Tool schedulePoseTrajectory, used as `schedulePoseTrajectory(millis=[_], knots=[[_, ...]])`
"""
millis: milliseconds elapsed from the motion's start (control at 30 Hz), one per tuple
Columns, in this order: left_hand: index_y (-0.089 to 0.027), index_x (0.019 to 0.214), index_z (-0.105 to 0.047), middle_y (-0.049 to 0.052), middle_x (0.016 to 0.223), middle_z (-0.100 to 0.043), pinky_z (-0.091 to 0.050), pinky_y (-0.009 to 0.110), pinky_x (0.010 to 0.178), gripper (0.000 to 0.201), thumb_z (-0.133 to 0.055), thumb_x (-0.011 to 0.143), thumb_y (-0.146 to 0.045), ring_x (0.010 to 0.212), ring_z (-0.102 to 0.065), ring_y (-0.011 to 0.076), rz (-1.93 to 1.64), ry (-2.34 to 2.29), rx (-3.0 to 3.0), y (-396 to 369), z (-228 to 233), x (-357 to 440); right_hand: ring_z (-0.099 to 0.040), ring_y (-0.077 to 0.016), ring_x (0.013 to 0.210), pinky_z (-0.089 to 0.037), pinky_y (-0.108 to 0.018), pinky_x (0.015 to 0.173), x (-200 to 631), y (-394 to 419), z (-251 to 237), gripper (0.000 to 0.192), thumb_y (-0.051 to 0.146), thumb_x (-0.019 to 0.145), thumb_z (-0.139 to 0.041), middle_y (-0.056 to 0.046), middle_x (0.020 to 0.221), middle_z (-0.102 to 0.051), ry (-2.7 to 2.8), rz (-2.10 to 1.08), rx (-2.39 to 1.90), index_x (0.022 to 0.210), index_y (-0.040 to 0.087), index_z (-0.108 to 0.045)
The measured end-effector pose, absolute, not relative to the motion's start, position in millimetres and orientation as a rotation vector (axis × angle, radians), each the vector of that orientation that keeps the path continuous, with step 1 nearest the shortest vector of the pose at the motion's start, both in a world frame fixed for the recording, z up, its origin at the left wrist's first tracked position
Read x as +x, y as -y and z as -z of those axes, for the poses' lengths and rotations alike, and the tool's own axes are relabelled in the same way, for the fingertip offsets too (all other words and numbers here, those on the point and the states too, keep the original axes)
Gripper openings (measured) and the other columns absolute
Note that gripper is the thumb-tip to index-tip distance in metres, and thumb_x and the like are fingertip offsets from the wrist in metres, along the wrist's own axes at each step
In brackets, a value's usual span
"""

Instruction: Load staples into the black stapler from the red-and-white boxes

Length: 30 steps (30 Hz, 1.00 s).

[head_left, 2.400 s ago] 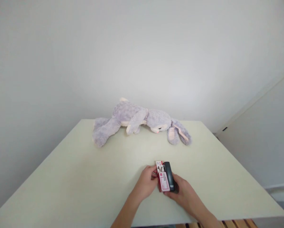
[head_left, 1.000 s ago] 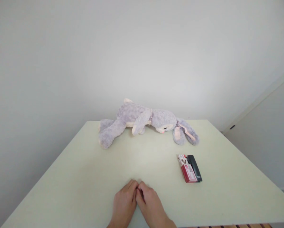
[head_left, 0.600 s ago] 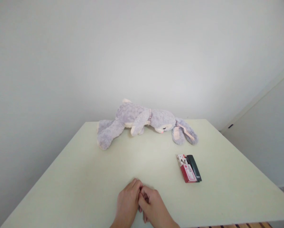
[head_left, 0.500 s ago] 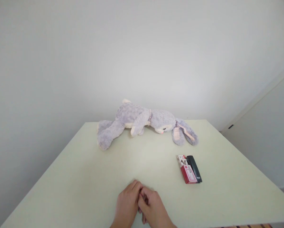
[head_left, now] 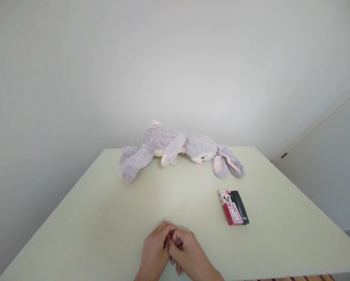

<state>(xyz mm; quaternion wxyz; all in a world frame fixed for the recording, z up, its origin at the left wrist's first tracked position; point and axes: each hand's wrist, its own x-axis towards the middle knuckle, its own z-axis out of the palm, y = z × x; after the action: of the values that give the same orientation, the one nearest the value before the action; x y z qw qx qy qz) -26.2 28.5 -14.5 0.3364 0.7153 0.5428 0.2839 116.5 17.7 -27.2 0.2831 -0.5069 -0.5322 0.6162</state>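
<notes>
My left hand (head_left: 156,250) and my right hand (head_left: 189,255) rest together on the near part of the pale table (head_left: 105,218), fingertips touching each other. Their fingers are curled, and I cannot see anything between them. A small red and white box with a black stapler beside it (head_left: 233,207) lies on the table to the right of my hands, apart from them. A grey plush rabbit (head_left: 175,150) lies on its side across the far end of the table.
A plain white wall rises behind the table. A white panel or door (head_left: 333,168) stands to the right. Wooden slats (head_left: 294,278) show below the table's near right edge.
Earlier both hands held the box and stapler near the middle; it now lies to the right, let go. My hands came together at the near edge and have barely shifted since.
</notes>
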Motion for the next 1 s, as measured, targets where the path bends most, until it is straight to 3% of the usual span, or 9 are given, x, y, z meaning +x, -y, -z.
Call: schedulePoseTrajectory(millis=[233,367,600,1000], knots=[[-0.027,0.103,-0.068,0.001,0.094,-0.07,-0.048,0.024,0.078,0.034,-0.049,0.081,-0.009,0.087,-0.065,0.0175,-0.807,-1.362,1.831,-25.2,13.7,-28.5,-0.052,-0.0092,0.031,-0.033,-0.015,0.025,107.9,-20.3,28.3,0.028,0.045,0.097,-0.049,0.008,0.055,-0.054,1.403,-1.534,-1.403,0.082,0.021,-0.052],[-0.026,0.1,-0.07,0.002,0.096,-0.071,-0.049,0.024,0.079,0.033,-0.048,0.083,-0.009,0.088,-0.066,0.0174,-0.826,-1.356,1.81,-25.3,15.1,-27.5,-0.056,-0.0105,0.035,-0.038,-0.015,0.029,111.5,-17.9,34.8,0.027,0.045,0.096,-0.05,0.008,0.053,-0.053,1.414,-1.558,-1.348,0.082,0.022,-0.051],[-0.026,0.11,-0.073,0.002,0.104,-0.073,-0.051,0.025,0.082,0.052,-0.049,0.069,-0.006,0.09,-0.067,0.0174,-0.793,-1.323,1.784,-33.4,21.9,-32.8,-0.065,-0.0131,0.044,-0.046,-0.016,0.04,122.9,-14.4,43.5,0.023,0.035,0.093,-0.056,0.007,0.052,-0.054,1.519,-1.564,-1.249,0.076,0.022,-0.048],[-0.028,0.119,-0.073,0.003,0.114,-0.072,-0.053,0.028,0.089,0.05,-0.056,0.077,-0.009,0.094,-0.066,0.0182,-0.836,-1.22,1.694,-33.2,26.3,-40.6,-0.059,-0.012,0.037,-0.036,-0.015,0.031,115.8,-8.4,49.8,0.026,0.038,0.096,-0.053,0.009,0.052,-0.047,1.479,-1.406,-1.35,0.076,0.023,-0.043]])
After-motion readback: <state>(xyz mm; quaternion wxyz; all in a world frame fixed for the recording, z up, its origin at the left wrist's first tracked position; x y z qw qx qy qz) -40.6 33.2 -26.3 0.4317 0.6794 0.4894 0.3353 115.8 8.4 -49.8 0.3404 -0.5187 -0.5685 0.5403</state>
